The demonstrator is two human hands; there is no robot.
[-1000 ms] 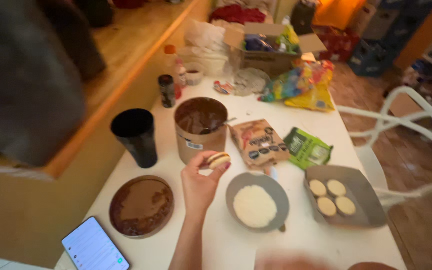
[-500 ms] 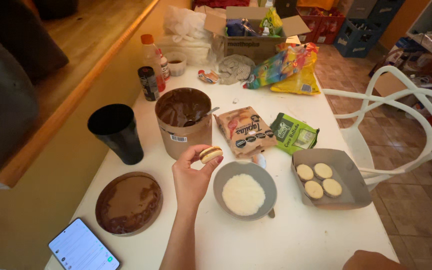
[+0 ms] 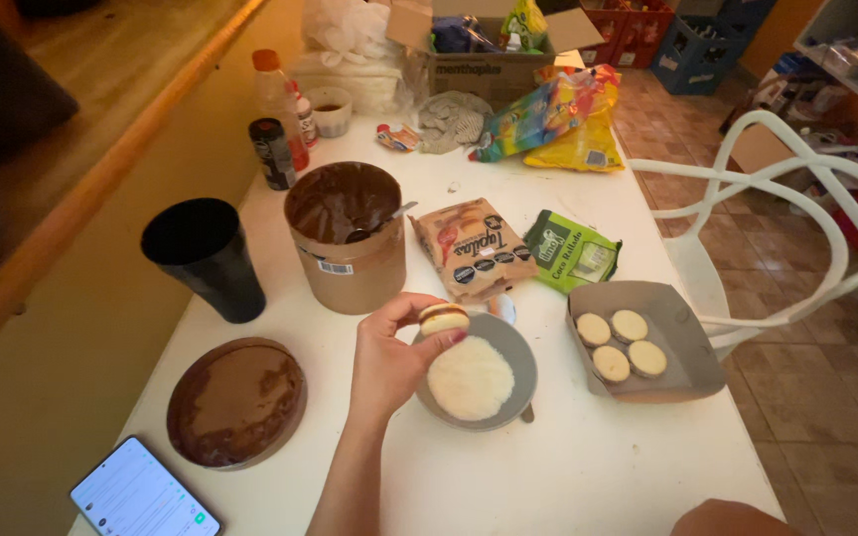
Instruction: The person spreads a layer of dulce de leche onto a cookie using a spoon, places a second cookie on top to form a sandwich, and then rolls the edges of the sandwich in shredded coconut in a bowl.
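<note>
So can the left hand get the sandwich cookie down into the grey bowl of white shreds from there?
Probably yes: the left hand holds the sandwich cookie right over the grey bowl rim, with nothing between it and the white shreds.

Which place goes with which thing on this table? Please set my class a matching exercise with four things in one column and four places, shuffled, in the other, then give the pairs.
Things
1. sandwich cookie
2. phone
3. three round biscuits
4. spoon

Places
A. in the cardboard tray on the right
B. standing in the big tub of brown spread
C. between the fingers of the left hand, over the grey bowl of white shreds
D. at the near left corner of the table, screen lit

Pairs: 1-C, 2-D, 3-A, 4-B
</note>
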